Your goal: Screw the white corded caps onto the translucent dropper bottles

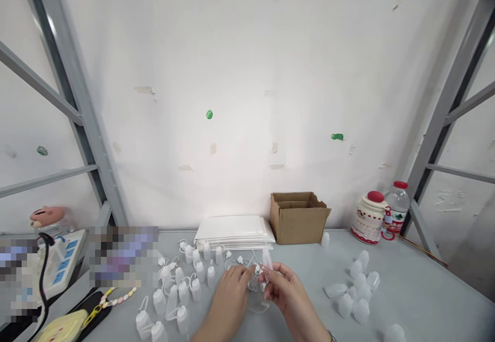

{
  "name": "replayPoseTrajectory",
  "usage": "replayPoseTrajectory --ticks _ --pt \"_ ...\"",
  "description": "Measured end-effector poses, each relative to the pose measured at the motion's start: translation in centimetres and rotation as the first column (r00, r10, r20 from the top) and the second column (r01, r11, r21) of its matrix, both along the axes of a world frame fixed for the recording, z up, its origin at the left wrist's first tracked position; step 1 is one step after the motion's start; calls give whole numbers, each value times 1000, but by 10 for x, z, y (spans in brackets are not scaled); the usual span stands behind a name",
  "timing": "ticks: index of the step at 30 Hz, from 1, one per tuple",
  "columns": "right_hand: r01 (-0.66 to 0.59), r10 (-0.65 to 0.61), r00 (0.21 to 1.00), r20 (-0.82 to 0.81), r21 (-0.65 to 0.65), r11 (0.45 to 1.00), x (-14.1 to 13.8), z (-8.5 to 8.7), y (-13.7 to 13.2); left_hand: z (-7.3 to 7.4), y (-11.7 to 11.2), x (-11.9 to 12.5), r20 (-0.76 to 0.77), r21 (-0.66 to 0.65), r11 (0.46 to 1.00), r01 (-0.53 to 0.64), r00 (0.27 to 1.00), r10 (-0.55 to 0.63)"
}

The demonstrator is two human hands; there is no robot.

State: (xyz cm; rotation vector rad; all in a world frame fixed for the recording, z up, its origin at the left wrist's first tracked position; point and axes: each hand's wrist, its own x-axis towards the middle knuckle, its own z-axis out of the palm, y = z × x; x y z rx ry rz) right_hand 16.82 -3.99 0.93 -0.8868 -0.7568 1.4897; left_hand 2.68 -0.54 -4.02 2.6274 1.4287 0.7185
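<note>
My right hand (285,289) is closed around a small translucent plastic squeeze bottle (266,258), held upright with its open end up. Close beside it on the left is my left hand (231,286), back of the hand up, fingers bent together over a small pile of white caps with looped straps (253,281). What its fingertips pinch, if anything, is too small to make out. Several capped white bottles (183,293) with strap loops stand to the left of my left hand. To the right of my right hand, several uncapped translucent bottles (360,286) lie and stand in a loose group.
Behind my hands lie a stack of flat white sheets (234,228) and an open cardboard box (300,226). A decorated jar (369,221) and a red-capped water bottle (398,202) stand back right. At left are a power strip (64,262), a yellow pouch (64,326) and a bead strap (119,298).
</note>
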Motion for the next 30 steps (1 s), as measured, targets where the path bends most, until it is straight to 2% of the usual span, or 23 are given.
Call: replayPoseTrajectory --ticks 7,15,22,30 --pt "-1 1 1000 -15 -19 1000 1 -2 2 -1 0 1 29 14 1000 -13 1000 12" --pt "21 -21 1000 -4 -42 999 1 -1 1 7 -5 -2 -19 -10 996 -83 996 83" --pt "17 -16 1000 9 -39 999 1 -1 0 1 -2 -4 -66 -23 995 -95 993 93" --pt "17 -16 999 33 -45 999 1 -3 1 4 -2 -3 -14 -31 989 -143 990 143"
